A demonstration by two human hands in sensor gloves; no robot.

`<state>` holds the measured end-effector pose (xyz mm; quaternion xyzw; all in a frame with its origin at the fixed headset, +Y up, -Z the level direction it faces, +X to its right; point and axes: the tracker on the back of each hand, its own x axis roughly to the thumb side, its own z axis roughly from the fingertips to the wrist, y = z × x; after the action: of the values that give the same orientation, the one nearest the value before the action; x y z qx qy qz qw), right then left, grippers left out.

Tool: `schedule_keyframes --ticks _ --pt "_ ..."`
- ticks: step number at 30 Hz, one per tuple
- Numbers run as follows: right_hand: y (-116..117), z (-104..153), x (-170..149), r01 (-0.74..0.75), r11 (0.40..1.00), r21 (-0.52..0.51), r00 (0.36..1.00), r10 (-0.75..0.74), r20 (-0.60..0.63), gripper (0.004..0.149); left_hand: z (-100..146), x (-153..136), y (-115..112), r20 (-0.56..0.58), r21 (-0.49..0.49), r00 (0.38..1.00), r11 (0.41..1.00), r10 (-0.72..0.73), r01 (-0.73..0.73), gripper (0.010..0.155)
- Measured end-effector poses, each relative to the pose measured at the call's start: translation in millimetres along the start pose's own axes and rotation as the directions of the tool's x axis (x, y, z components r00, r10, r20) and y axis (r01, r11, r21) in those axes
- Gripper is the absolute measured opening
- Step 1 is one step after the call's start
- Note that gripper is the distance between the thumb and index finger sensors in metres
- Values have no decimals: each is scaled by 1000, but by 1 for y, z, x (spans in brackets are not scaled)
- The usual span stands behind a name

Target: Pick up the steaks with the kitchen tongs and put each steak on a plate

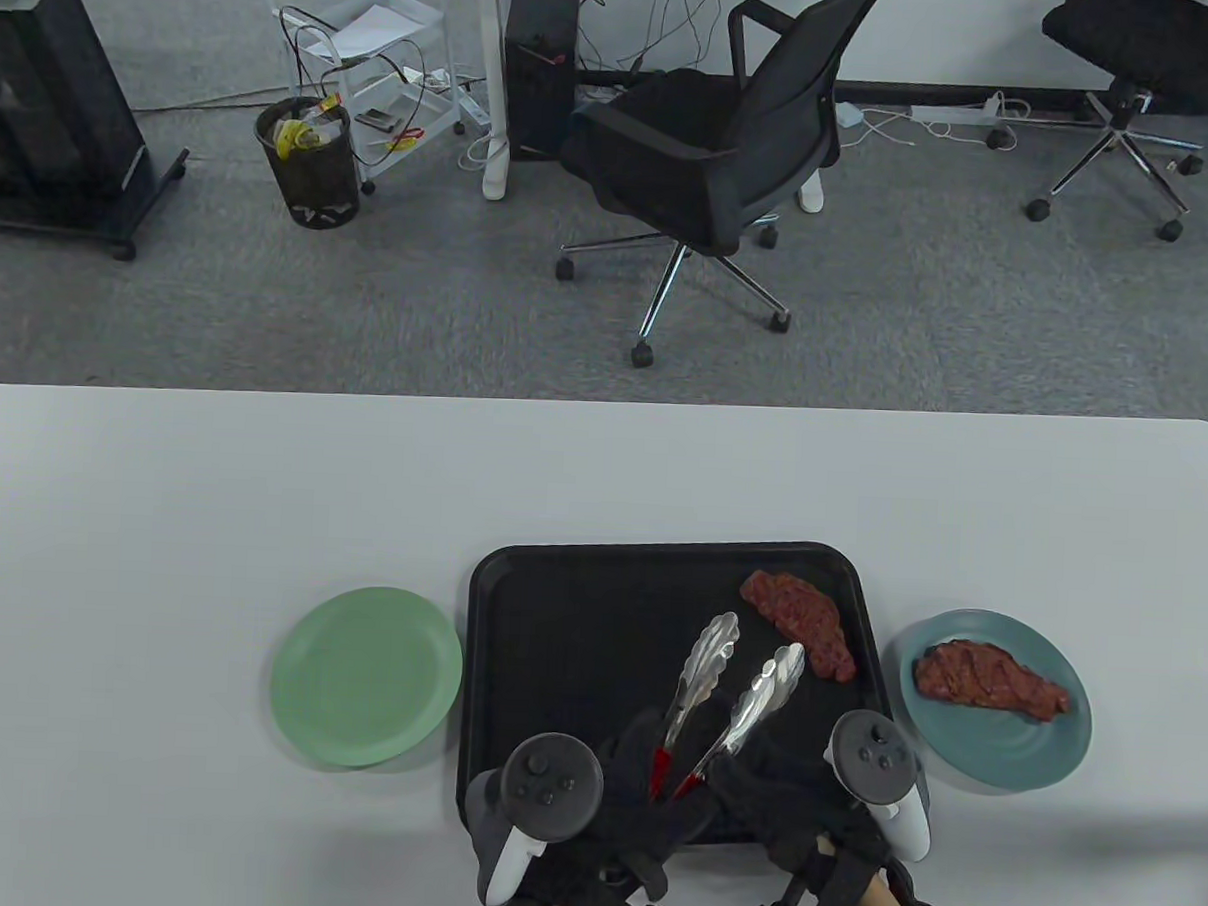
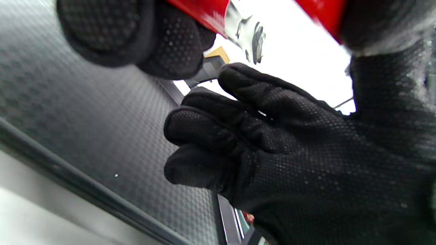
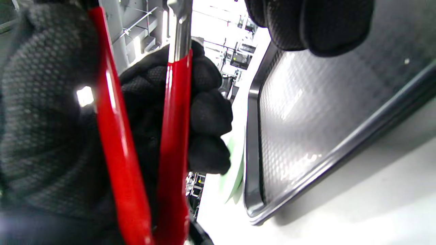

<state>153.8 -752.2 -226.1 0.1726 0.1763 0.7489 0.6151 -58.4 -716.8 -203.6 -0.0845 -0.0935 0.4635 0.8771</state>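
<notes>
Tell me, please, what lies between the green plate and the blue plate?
In the table view, the black tray lies between them, carrying one steak and the tongs.

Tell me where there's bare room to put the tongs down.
The black tray is bare across its left half. The table is bare beyond the tray and left of the green plate. The tray's right side is crowded: a steak lies there, beside the blue plate.

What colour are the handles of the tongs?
The handles of the tongs are glossy red; the right wrist view shows this best.
</notes>
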Motion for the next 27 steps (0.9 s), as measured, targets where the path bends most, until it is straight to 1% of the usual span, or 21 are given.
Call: schedule_keyframes --ticks 3,4,5,6,9,11,12,13,15,17,20,22,23,25,27 --pt "3 -1 -1 31 999 34 999 -31 7 99 -3 -3 -2 39 -66 998 997 47 -45 95" --pt "4 -2 -1 46 998 39 999 -47 16 101 -3 -3 -3 50 -82 997 996 52 -47 95" --pt "6 -2 -2 74 996 45 997 -75 21 105 -4 -2 -4 64 -104 997 994 47 -40 92" --pt "6 -2 -2 98 994 51 995 -99 17 106 -3 -1 -5 69 -108 997 994 41 -33 91" --pt "6 -2 -5 180 982 61 983 -181 7 104 -3 2 -6 86 -109 996 994 12 -2 89" --pt "5 -2 -8 242 969 42 970 -242 0 101 -4 3 -7 93 -147 995 989 19 -5 85" --pt "3 -1 -10 271 962 13 963 -271 -3 98 -4 3 -8 100 -162 995 987 21 -5 84" --pt "2 -1 -12 290 957 -11 957 -290 -1 96 -4 4 -9 105 -162 994 987 17 0 83" --pt "1 -1 -13 313 949 -27 950 -313 -2 93 -4 5 -10 103 -161 995 987 1 16 79" --pt "-1 -1 -12 312 950 -18 950 -312 -1 91 -4 7 -10 113 -155 993 987 -16 34 76" --pt "-4 -1 -11 261 965 -17 965 -261 -18 92 -3 9 -9 126 -149 991 987 -41 60 74" --pt "-7 -2 -11 240 971 16 970 -239 -39 95 -3 11 -3 127 -127 990 989 -56 72 71" --pt "-9 -1 -11 236 972 15 970 -235 -56 95 -2 11 -1 129 -118 990 990 -58 73 69" --pt "-12 0 -9 177 984 -18 981 -178 -82 94 -1 12 7 126 -67 990 995 -62 71 70" --pt "-18 2 -5 42 997 -67 993 -49 -109 94 1 9 16 108 35 991 997 -75 72 70"
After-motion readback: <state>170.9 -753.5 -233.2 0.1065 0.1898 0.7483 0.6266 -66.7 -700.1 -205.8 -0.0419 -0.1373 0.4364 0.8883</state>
